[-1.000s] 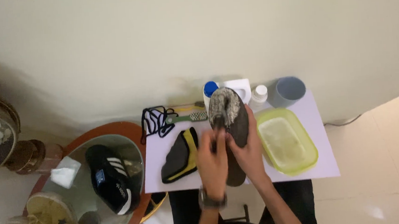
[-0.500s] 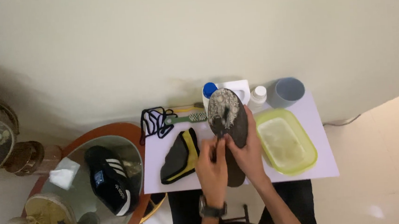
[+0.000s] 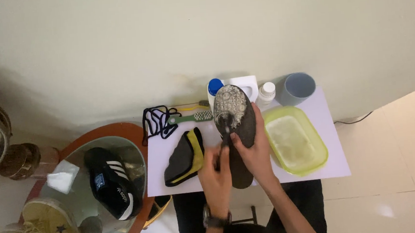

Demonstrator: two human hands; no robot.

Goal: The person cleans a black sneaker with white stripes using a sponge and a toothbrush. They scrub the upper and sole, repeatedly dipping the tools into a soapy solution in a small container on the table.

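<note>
My right hand (image 3: 255, 153) grips a dark shoe (image 3: 240, 129) held sole-up over the white table (image 3: 318, 168). The front of the sole is covered in grey foam. My left hand (image 3: 215, 173), with a watch on its wrist, holds a small dark brush (image 3: 225, 125) whose head rests on the foamy part of the sole. Just left of my hands lie dark insoles with yellow edges (image 3: 186, 157).
A yellow-green tub of soapy water (image 3: 295, 140) sits right of the shoe. Along the back stand a blue-capped bottle (image 3: 214, 89), white container (image 3: 245, 82), small white bottle (image 3: 266, 92) and grey cup (image 3: 297, 88). Black laces (image 3: 156, 122) and a green toothbrush (image 3: 189, 118) lie left. A black striped sneaker (image 3: 110, 182) rests on a round glass table.
My left hand has drawn slightly back toward me along the sole with the brush. The shoe and my right hand have barely moved.
</note>
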